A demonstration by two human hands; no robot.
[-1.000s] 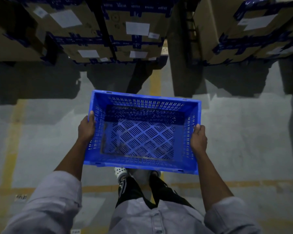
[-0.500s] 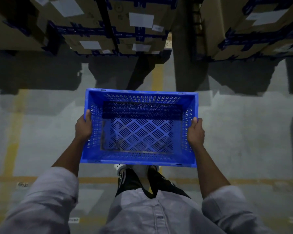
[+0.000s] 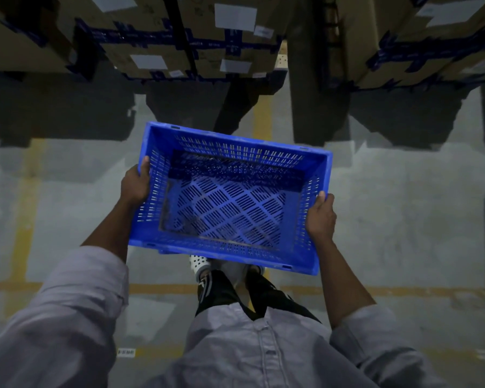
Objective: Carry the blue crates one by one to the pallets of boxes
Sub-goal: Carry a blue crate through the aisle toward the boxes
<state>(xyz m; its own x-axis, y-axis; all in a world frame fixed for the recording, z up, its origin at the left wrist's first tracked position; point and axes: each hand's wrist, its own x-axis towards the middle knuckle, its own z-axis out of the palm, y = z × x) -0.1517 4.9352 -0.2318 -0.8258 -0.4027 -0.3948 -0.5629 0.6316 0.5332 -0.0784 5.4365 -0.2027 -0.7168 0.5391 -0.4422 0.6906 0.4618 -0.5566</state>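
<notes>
Holding the blue crate [image 3: 235,214]: left hand [image 3: 135,186], right hand [image 3: 321,217], each grip apparently closed.

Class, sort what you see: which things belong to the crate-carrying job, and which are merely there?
Job: blue crate; left hand and right hand, gripping its sides; stacked boxes.
Merely there: yellow floor lines; white floor label.

A single wide-angle view from the person's head looks steeply down and slightly forward. The blue crate [image 3: 235,148] is close below at centre, gripped by the left hand [image 3: 135,183] and right hand [image 3: 321,217]. The concrete floor [image 3: 403,219] lies farther beneath. Stacked cardboard boxes [image 3: 202,32] line the top edge.
</notes>
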